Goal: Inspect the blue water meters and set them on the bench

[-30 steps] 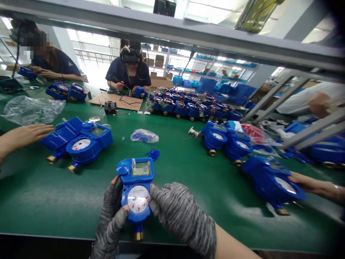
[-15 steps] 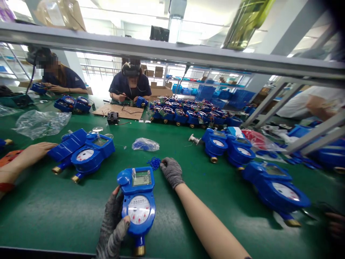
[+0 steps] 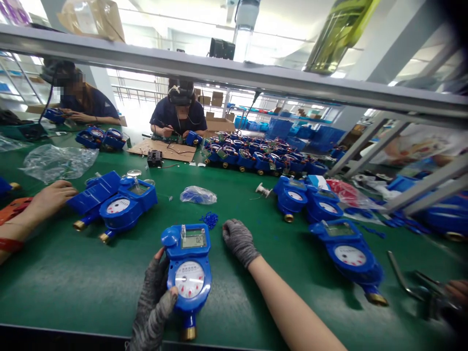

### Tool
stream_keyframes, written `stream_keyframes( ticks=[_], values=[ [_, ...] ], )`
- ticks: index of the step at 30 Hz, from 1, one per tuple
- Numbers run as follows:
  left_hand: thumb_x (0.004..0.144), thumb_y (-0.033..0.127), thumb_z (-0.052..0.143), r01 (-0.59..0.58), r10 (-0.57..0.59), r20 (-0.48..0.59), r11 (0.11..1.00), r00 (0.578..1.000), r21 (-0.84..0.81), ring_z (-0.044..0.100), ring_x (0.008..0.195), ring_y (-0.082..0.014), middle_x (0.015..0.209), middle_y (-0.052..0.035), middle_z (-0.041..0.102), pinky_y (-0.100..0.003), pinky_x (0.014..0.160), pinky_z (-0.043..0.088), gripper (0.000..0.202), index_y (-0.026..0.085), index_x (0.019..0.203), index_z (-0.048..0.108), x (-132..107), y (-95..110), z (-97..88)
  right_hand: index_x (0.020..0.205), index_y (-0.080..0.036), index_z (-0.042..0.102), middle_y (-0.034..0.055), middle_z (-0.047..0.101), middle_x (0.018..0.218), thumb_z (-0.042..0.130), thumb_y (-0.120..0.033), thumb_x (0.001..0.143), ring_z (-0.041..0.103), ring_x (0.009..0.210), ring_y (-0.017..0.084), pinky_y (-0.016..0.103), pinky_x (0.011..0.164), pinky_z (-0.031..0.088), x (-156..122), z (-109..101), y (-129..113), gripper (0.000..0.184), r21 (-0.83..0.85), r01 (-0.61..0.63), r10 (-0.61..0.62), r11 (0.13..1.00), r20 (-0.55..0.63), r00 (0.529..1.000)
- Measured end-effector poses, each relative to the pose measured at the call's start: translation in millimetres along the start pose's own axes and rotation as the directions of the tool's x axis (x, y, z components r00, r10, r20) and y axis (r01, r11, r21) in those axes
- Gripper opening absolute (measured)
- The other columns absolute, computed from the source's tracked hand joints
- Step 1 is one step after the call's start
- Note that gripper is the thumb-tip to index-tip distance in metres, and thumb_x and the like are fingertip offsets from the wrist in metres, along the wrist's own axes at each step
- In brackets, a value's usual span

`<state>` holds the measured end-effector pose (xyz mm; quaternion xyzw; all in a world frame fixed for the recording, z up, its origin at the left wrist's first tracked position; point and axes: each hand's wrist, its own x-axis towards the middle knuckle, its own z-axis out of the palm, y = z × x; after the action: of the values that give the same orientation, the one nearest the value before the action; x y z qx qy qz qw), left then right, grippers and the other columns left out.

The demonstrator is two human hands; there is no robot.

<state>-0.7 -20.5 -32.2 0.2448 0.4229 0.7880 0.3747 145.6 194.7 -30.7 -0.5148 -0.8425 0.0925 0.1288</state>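
Note:
A blue water meter [image 3: 189, 265] with a white dial and a small display lies on the green table [image 3: 73, 287] right in front of me. My left hand [image 3: 155, 300], in a grey knit glove, grips its left side with the thumb on the dial's rim. My right hand [image 3: 238, 240], also gloved, is a little right of the meter, its fingers curled together just below a small heap of blue beads [image 3: 209, 220]. What its fingertips pinch, if anything, is hidden.
A clear bag of blue parts [image 3: 198, 195] lies beyond the beads. Two blue meters [image 3: 119, 204] sit at left beside another person's hand [image 3: 49, 197]. More meters [image 3: 349, 253] lie at right, with a row of them [image 3: 256, 158] at the back. Co-workers sit across the table.
My right hand left the meter, reached out to the blue beads, and has now drawn back slightly toward me. The left hand keeps its hold. The meter at right shifted nearer.

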Motion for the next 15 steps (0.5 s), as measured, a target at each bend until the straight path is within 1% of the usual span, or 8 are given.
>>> stream_keyframes(
  ticks=[3,5,7,10,12,15],
  values=[
    [0.067,0.047,0.083,0.005,-0.005,-0.009,1.000,1.000,0.003,0.051,0.128,-0.0400,0.137,-0.0109,0.057,-0.055,0.106,0.044,0.082,0.030,0.139,0.048,-1,3,2.4,0.089,-0.017,0.071,0.0080,0.071,0.093,0.054,-0.020,0.089,0.062,0.087,0.018,0.024,0.078,0.044,0,-4,6,0.017,0.054,0.009,-0.011,0.999,0.023,1.000],
    [0.066,0.048,0.083,0.020,-0.019,-0.008,1.000,1.000,0.018,0.051,0.128,-0.0409,0.137,-0.0110,0.058,-0.056,0.106,0.044,0.084,0.031,0.140,0.048,-1,4,2.9,0.090,-0.017,0.070,0.0060,0.072,0.090,0.055,-0.020,0.088,0.064,0.081,0.016,0.023,0.074,0.046,1,-7,13,0.016,0.098,0.000,-0.003,0.995,0.029,1.000],
    [0.066,0.049,0.083,0.028,-0.028,-0.003,0.999,1.000,0.030,0.051,0.128,-0.0414,0.137,-0.0108,0.058,-0.057,0.106,0.043,0.084,0.032,0.140,0.048,-1,4,3.2,0.096,-0.016,0.069,0.0054,0.072,0.092,0.052,-0.020,0.089,0.065,0.081,0.016,0.023,0.072,0.047,1,-8,22,0.019,0.137,-0.015,0.012,0.990,0.020,1.000],
    [0.067,0.049,0.083,0.019,-0.018,-0.009,0.999,1.000,0.032,0.051,0.128,-0.0409,0.138,-0.0103,0.057,-0.056,0.106,0.043,0.084,0.033,0.141,0.047,-1,3,3.1,0.103,-0.018,0.069,0.0052,0.073,0.098,0.052,-0.020,0.089,0.066,0.087,0.017,0.024,0.076,0.049,0,-6,30,0.022,0.177,-0.009,0.008,0.984,0.008,1.000],
    [0.066,0.050,0.083,0.009,-0.009,-0.013,0.999,1.000,0.032,0.050,0.129,-0.0406,0.139,-0.0102,0.056,-0.056,0.106,0.044,0.085,0.033,0.142,0.047,0,2,2.3,0.102,-0.019,0.071,0.0049,0.073,0.099,0.055,-0.022,0.089,0.066,0.089,0.017,0.025,0.078,0.049,-1,-4,29,0.021,0.188,0.011,-0.013,0.982,0.010,1.000],
    [0.065,0.052,0.083,0.008,-0.008,-0.013,0.999,1.000,0.032,0.048,0.130,-0.0412,0.140,-0.0107,0.055,-0.055,0.105,0.044,0.088,0.032,0.142,0.046,1,-3,-1.2,0.099,-0.019,0.073,0.0059,0.073,0.099,0.057,-0.024,0.089,0.065,0.091,0.018,0.025,0.080,0.048,-1,-2,20,0.020,0.176,0.036,-0.039,0.984,0.015,0.999]
  ],
)
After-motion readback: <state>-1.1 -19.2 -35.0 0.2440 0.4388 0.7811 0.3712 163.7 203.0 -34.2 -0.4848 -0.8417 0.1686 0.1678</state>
